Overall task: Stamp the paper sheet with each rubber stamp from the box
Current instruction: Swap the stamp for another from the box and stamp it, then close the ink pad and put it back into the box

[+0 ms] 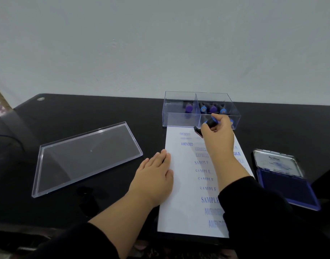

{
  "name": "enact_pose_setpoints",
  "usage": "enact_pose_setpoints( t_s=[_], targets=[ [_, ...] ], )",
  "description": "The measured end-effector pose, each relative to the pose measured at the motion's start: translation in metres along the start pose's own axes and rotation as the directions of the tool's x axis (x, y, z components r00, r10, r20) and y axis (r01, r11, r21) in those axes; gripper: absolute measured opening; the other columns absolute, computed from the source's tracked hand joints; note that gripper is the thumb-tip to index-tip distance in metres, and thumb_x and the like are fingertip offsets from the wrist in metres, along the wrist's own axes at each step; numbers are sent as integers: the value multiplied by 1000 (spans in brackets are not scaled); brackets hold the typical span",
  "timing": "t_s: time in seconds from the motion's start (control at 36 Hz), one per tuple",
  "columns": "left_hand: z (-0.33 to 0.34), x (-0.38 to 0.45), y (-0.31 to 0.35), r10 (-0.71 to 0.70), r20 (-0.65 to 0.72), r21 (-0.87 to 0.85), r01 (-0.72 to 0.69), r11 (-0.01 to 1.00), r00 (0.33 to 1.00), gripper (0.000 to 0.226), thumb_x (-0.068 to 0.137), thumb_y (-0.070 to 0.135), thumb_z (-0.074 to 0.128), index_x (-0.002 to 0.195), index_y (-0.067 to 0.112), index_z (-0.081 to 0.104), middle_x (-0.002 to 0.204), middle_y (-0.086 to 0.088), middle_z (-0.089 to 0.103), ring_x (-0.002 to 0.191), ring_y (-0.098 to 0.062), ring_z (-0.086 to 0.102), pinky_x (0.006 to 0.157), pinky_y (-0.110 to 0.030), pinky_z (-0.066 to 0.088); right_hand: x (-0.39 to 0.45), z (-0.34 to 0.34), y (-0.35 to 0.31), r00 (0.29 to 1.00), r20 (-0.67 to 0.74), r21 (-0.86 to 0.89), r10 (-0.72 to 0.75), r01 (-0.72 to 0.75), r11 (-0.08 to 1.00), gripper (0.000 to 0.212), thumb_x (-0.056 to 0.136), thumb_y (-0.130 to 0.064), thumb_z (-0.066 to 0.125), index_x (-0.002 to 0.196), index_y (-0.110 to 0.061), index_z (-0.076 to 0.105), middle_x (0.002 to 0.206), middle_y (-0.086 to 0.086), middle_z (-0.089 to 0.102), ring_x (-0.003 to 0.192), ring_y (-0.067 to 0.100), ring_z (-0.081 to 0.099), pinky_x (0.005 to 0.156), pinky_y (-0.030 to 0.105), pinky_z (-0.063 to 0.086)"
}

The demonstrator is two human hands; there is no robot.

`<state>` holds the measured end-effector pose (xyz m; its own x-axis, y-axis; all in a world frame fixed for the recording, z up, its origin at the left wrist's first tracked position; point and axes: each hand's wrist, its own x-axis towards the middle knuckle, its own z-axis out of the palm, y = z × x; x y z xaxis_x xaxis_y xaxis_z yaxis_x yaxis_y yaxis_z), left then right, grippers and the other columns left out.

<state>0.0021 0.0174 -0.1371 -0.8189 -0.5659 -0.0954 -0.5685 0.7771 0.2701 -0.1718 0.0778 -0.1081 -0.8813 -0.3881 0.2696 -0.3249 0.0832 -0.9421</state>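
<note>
Paper sheet [186, 184]: on tabletop [123, 113], nearest, many blue impressions.
Left hand [154, 174]: fingers flat, pinning sheet edge against shifting.
Right hand [219, 132]: grips blue-capped stamp [210, 123], tilted above sheet's far end.
Box [181, 119]: farthest, other stamps inside.

Two bare hands, left hand [156, 176] and right hand [219, 134], no rings or watch visible. Both forearms emerge from loose black long sleeves [254, 208].
</note>
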Motion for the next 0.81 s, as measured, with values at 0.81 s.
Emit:
enact_pose_setpoints(
  t_s=[0.81],
  targets=[
    [-58,125,36,-459,-142,-859,121,498,877,55,100,27,39,150,26,18,151,-1,22,120,-22,46,86,-33,50,92,-3,-52,964,253,-66,-77,97,993,28,86,-12,63,102,-30,49,99,4,60,75,21,64,54,16,50]
  ],
)
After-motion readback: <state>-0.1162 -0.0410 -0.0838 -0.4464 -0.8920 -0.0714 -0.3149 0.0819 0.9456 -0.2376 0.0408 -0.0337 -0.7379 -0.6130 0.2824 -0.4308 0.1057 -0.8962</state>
